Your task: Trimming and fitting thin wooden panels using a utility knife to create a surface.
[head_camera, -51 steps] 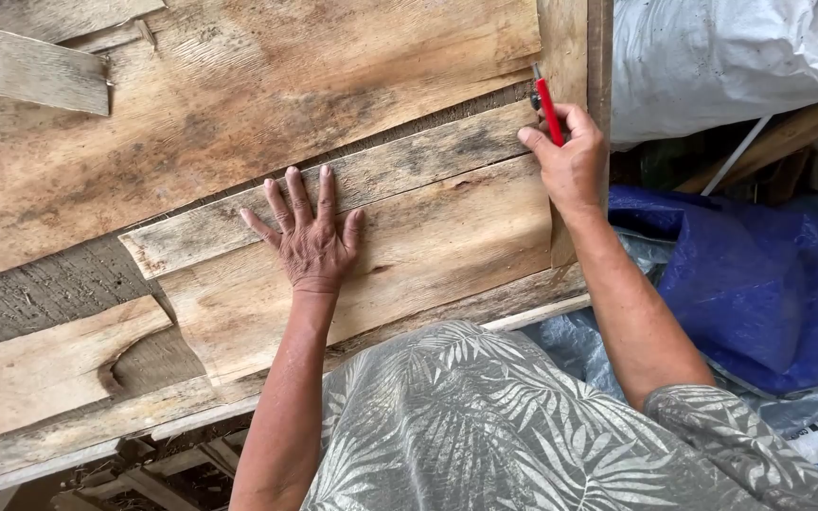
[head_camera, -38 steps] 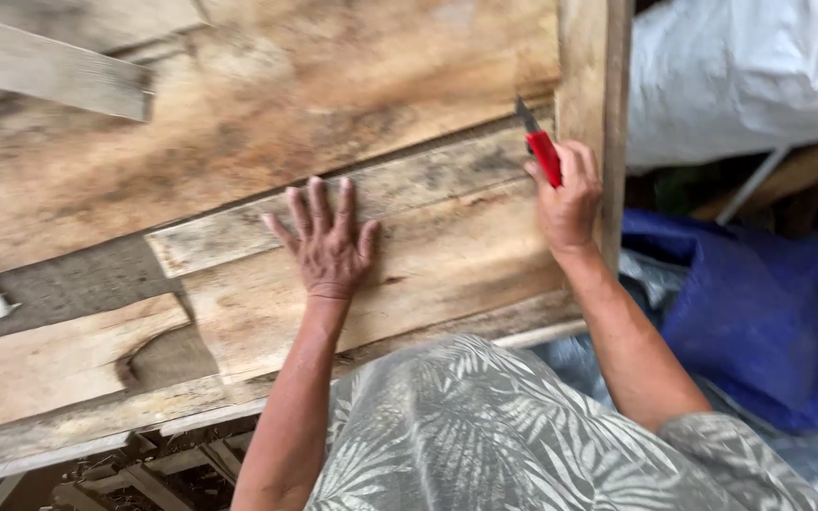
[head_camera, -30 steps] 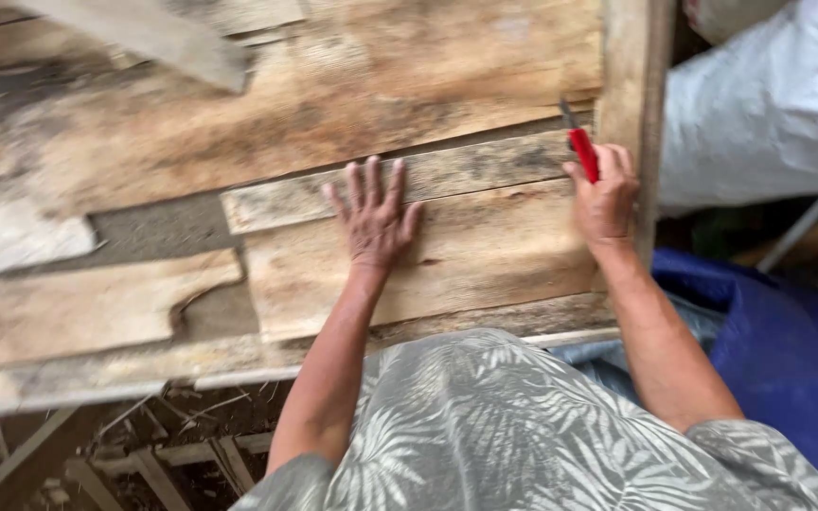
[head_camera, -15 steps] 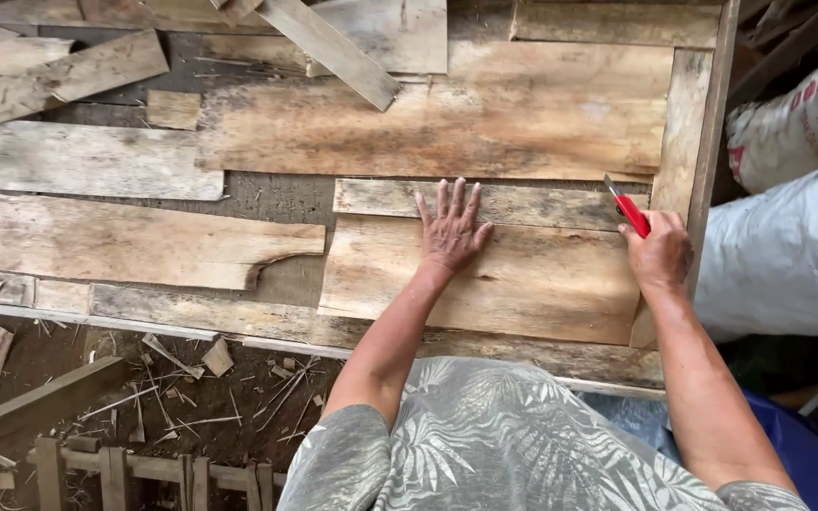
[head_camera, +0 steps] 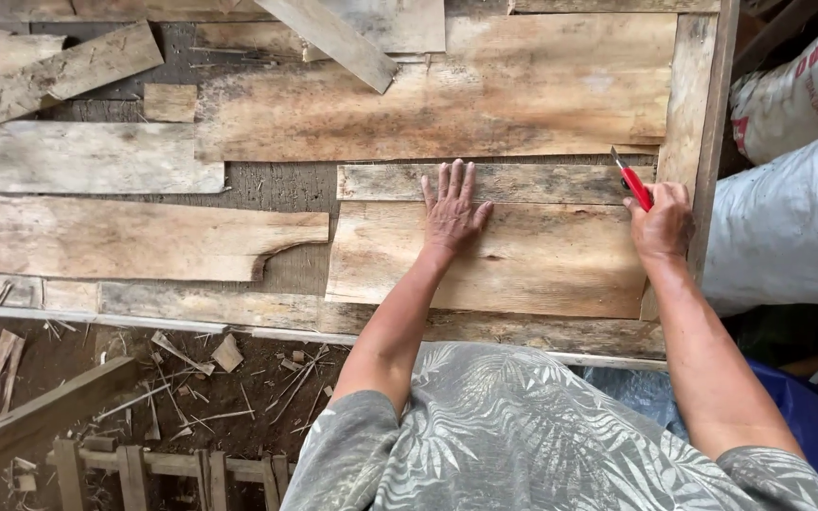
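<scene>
Two hands on one short plank (head_camera: 523, 260) — long axis running left to right between them. Left hand (head_camera: 453, 203) lies flat, fingers spread, palm down on the plank's upper edge, fingertips reaching the narrow strip (head_camera: 542, 182) just beyond. Right hand (head_camera: 663, 220) is closed around a red-handled tool (head_camera: 632, 180), tip pointing away, at the plank's right end beside an upright board (head_camera: 688, 123). White sacks (head_camera: 788, 227) further right.
</scene>
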